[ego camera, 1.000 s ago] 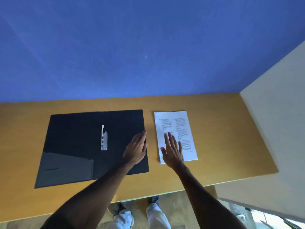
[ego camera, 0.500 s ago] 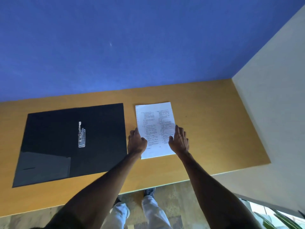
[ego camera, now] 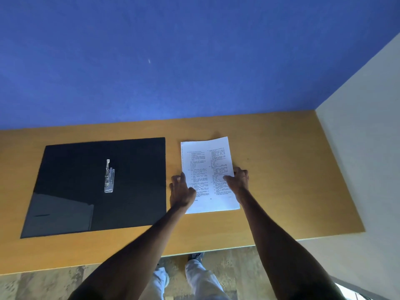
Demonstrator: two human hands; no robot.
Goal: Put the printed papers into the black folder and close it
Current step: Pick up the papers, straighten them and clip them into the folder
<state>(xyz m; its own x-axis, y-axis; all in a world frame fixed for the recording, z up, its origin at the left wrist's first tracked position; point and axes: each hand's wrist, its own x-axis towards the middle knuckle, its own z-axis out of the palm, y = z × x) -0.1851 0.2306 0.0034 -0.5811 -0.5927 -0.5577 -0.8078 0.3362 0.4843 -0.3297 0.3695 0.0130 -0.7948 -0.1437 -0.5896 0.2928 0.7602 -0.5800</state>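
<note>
The black folder (ego camera: 134, 180) lies open and flat on the left half of the wooden table (ego camera: 281, 169), its metal clip (ego camera: 109, 177) in the middle. To its right is the stack of printed papers (ego camera: 207, 169). My left hand (ego camera: 181, 190) grips the stack's left edge, thumb on top. My right hand (ego camera: 237, 179) grips the right edge, fingers curled under it. The far end of the stack looks slightly lifted and skewed.
A blue wall (ego camera: 173, 61) rises directly behind the table. A pale wall (ego camera: 368, 148) bounds the table's right side. The table's front edge runs close to my legs (ego camera: 194, 278), above a patterned floor.
My left hand left the folder and went to the papers' left edge. My right hand slid from the top of the sheet to its right edge. Both now grip the stack.
</note>
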